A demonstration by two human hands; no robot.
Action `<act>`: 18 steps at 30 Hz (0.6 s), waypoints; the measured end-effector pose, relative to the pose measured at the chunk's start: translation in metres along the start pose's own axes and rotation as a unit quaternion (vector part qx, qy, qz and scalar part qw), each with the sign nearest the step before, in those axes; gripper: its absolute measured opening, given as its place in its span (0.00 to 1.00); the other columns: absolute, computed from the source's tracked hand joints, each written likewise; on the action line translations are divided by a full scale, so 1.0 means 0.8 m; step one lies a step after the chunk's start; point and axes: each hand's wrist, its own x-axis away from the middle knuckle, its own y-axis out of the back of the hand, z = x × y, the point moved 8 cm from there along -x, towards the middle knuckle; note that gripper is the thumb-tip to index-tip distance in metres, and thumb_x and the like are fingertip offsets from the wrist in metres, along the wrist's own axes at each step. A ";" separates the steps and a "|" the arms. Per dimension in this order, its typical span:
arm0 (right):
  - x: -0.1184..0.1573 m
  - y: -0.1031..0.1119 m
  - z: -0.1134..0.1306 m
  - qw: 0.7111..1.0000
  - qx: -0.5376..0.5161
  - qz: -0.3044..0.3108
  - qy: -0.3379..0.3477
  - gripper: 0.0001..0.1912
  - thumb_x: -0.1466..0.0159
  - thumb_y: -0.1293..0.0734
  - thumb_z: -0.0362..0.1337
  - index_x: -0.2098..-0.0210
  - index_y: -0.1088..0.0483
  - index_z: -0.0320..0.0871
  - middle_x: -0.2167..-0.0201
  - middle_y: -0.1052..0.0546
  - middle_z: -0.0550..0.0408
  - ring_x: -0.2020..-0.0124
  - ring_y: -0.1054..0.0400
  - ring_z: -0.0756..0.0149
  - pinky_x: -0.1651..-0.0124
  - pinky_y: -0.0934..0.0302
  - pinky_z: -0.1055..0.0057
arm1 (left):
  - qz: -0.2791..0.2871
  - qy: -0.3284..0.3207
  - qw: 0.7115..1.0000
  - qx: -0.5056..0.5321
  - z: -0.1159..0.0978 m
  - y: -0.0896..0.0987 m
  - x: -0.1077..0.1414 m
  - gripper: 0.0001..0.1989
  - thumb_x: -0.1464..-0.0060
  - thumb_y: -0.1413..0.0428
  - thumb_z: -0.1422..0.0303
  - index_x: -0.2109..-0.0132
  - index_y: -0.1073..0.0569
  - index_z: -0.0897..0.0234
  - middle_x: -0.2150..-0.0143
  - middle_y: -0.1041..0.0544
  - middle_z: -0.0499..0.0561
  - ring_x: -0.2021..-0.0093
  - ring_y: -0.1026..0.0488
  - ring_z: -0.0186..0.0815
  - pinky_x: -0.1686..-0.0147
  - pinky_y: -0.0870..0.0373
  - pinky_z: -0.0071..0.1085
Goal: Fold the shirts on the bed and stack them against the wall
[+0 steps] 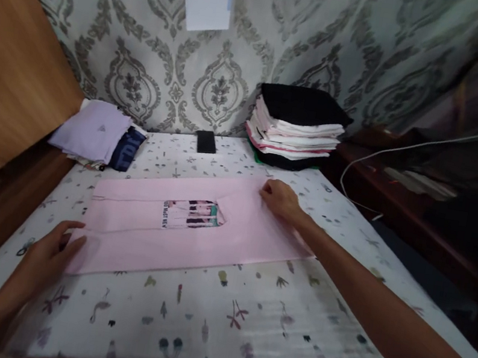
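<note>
The pink garment (180, 255) lies flat and folded lengthwise across the middle of the worktop (201, 350), its left end near the left edge. Bare patterned cover runs along the near edge, with more open room toward the right edge. The left hand (50, 254) is at the garment's near left corner, thumb and index finger slightly parted, tips touching the cloth without a visible grip. The right hand (283, 202) has its fingers curled closed, pinching the cloth by its far right corner. At the far edge are a black flat object (206, 142) and, right of it, 1 clothes stack (297, 128); lilac clothing (94, 129) fills the far left corner. Sideways print on the garment reads "MUST NEW"; large letters on the navy cloth (127, 149) are partly covered.
</note>
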 end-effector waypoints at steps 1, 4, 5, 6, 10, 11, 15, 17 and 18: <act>0.001 -0.001 0.000 1.000 -0.002 -0.003 0.005 0.04 0.36 0.36 0.34 0.69 0.31 0.44 0.62 0.23 0.48 0.60 0.31 0.58 0.62 0.41 0.67 | -0.010 0.010 1.000 -0.006 -0.001 0.002 0.003 0.29 0.46 0.51 0.44 0.47 0.29 0.59 0.77 0.31 0.43 0.76 0.34 0.37 0.74 0.38 0.29; 0.009 0.003 0.001 1.000 -0.011 -0.023 0.010 0.06 0.34 0.41 0.35 0.63 0.33 0.45 0.63 0.23 0.49 0.62 0.31 0.59 0.63 0.42 0.66 | -0.038 0.024 0.999 -0.018 -0.007 0.007 0.009 0.27 0.47 0.50 0.46 0.48 0.28 0.59 0.75 0.29 0.45 0.71 0.29 0.40 0.70 0.34 0.31; 0.012 0.005 0.000 0.999 -0.019 -0.037 0.006 0.07 0.32 0.42 0.36 0.60 0.33 0.45 0.64 0.23 0.49 0.64 0.32 0.59 0.64 0.43 0.66 | -0.045 0.027 0.999 -0.014 -0.010 0.009 0.009 0.27 0.48 0.49 0.47 0.49 0.28 0.59 0.73 0.27 0.47 0.69 0.28 0.41 0.68 0.33 0.31; 0.014 0.009 0.000 0.998 -0.029 -0.055 -0.001 0.09 0.32 0.44 0.37 0.58 0.34 0.45 0.65 0.23 0.49 0.65 0.32 0.58 0.64 0.44 0.66 | -0.050 0.031 0.998 -0.004 -0.012 0.011 0.009 0.27 0.48 0.49 0.47 0.49 0.28 0.60 0.72 0.25 0.48 0.66 0.26 0.42 0.67 0.32 0.31; 0.013 0.020 -0.004 0.992 -0.058 -0.106 -0.033 0.11 0.30 0.46 0.39 0.54 0.35 0.46 0.66 0.22 0.48 0.66 0.31 0.55 0.66 0.45 0.65 | -0.070 0.065 0.995 0.031 -0.017 0.017 0.006 0.30 0.48 0.50 0.47 0.44 0.31 0.60 0.64 0.21 0.51 0.62 0.24 0.45 0.67 0.30 0.32; 0.011 0.018 -0.005 0.993 -0.056 -0.097 -0.043 0.11 0.30 0.45 0.39 0.54 0.34 0.46 0.66 0.22 0.47 0.66 0.31 0.55 0.65 0.45 0.65 | -0.067 0.070 0.995 0.023 -0.017 0.017 0.005 0.29 0.49 0.50 0.48 0.45 0.31 0.59 0.63 0.21 0.52 0.60 0.24 0.46 0.66 0.29 0.33; 0.007 0.009 -0.005 0.996 -0.050 -0.044 -0.064 0.10 0.32 0.43 0.35 0.55 0.32 0.43 0.63 0.21 0.43 0.63 0.30 0.53 0.64 0.44 0.64 | -0.035 0.070 0.996 -0.042 -0.006 0.006 -0.003 0.28 0.48 0.50 0.48 0.45 0.30 0.58 0.58 0.20 0.57 0.49 0.24 0.51 0.58 0.27 0.38; 0.010 0.014 -0.006 0.995 -0.059 -0.042 -0.062 0.11 0.31 0.42 0.36 0.53 0.32 0.43 0.61 0.21 0.43 0.62 0.29 0.54 0.63 0.43 0.65 | -0.033 0.056 0.996 -0.068 0.005 0.001 -0.005 0.28 0.46 0.51 0.46 0.44 0.31 0.55 0.57 0.20 0.56 0.48 0.23 0.51 0.58 0.26 0.39; 0.012 0.018 -0.008 0.995 -0.066 -0.041 -0.062 0.12 0.31 0.43 0.37 0.53 0.32 0.44 0.61 0.21 0.44 0.62 0.29 0.55 0.62 0.42 0.65 | -0.040 0.047 0.995 -0.081 0.011 -0.001 -0.007 0.27 0.46 0.52 0.46 0.44 0.31 0.54 0.57 0.20 0.55 0.49 0.23 0.51 0.59 0.26 0.39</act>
